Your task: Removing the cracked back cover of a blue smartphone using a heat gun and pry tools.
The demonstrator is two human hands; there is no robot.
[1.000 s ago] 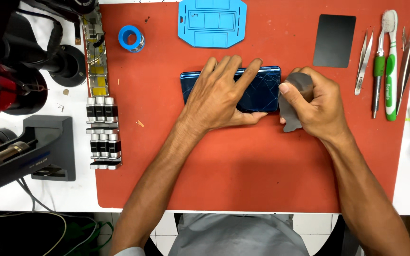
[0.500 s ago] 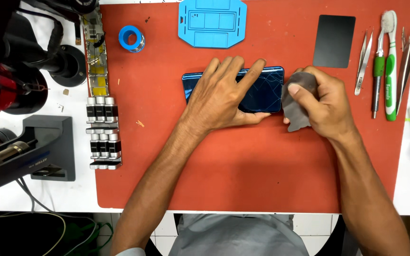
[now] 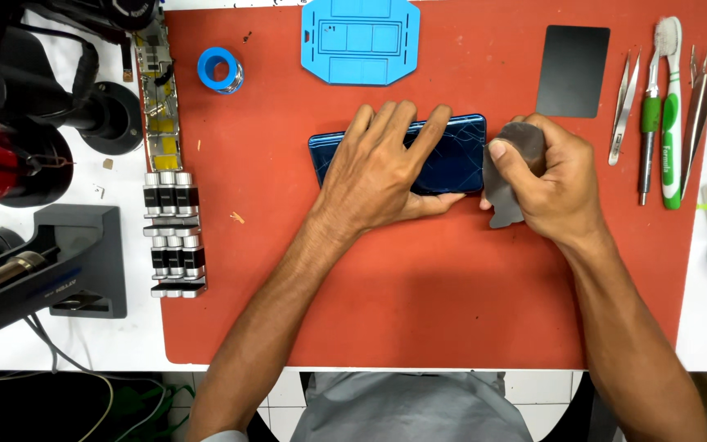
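Observation:
A blue phone [image 3: 452,155] with a cracked back lies flat on the red work mat [image 3: 419,303]. My left hand [image 3: 382,168] rests palm down on it, fingers spread, pressing it to the mat. My right hand [image 3: 554,184] sits just right of the phone and grips a thin grey flexible card [image 3: 507,184], whose edge meets the phone's right end. The phone's middle is hidden under my left hand.
A blue plastic frame [image 3: 359,39] and a blue tape roll [image 3: 219,69] lie at the mat's far edge. A black card [image 3: 573,69] lies far right; tweezers [image 3: 622,110], a toothbrush [image 3: 671,106] and picks beyond it. Clamps [image 3: 171,233] line the left edge, a soldering stand [image 3: 42,270] further left.
The phone and both hands have shifted slightly to the right. My right hand still grips the grey card against the phone's right end.

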